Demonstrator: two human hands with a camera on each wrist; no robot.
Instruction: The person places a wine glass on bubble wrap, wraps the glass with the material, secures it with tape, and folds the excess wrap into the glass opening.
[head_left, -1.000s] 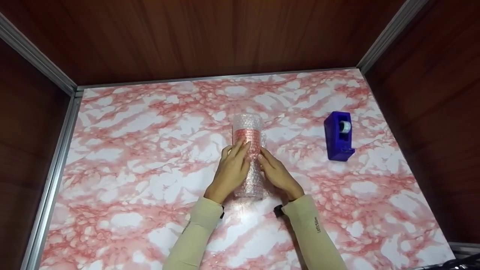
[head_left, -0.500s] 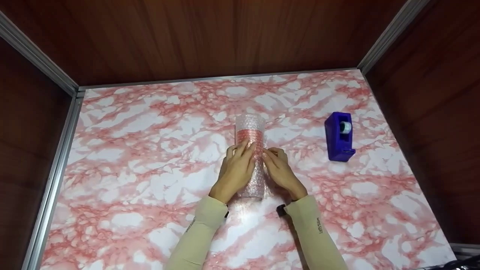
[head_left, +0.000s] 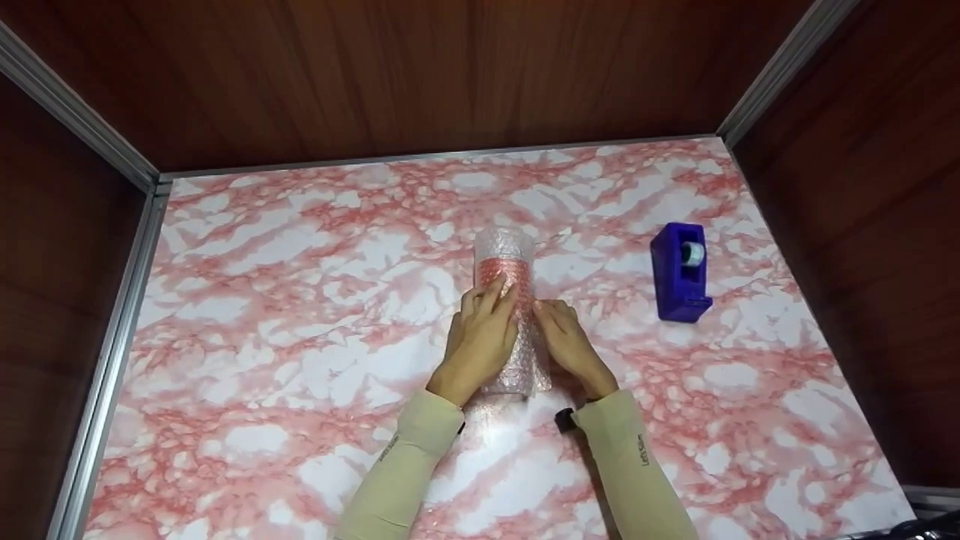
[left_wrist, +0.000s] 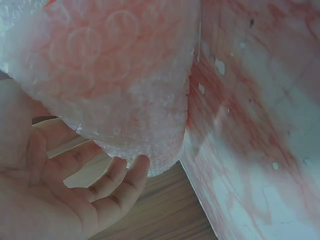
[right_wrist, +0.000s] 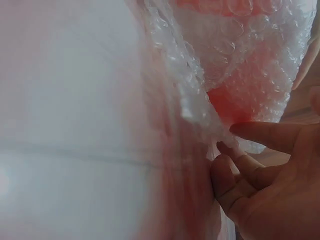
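Observation:
A cylinder-shaped bundle of bubble wrap [head_left: 504,244] lies lengthwise in front of me, with something red showing through its layers. Across its top and left side rests my left hand [head_left: 480,337], fingers spread and gently bent. The left wrist view shows that hand's fingertips [left_wrist: 137,170] right at the wrapped surface. On the other side, my right hand [head_left: 571,341] pinches the loose edge of the bubble wrap [right_wrist: 192,100] between thumb and fingers. This edge stands a little away from the bundle, and the red item [right_wrist: 225,107] shows beside it.
A purple tape dispenser [head_left: 679,277] with a roll of tape stands to the right on the red-and-white marbled table [head_left: 300,360]. Dark wood panels [head_left: 420,75] with metal framing enclose the back and sides. Black cables [head_left: 934,525] lie at the lower right corner.
The bundle has shifted slightly to the right under my left hand. My right hand has moved a little rightward too, and more of the loose wrap edge shows beside the bundle.

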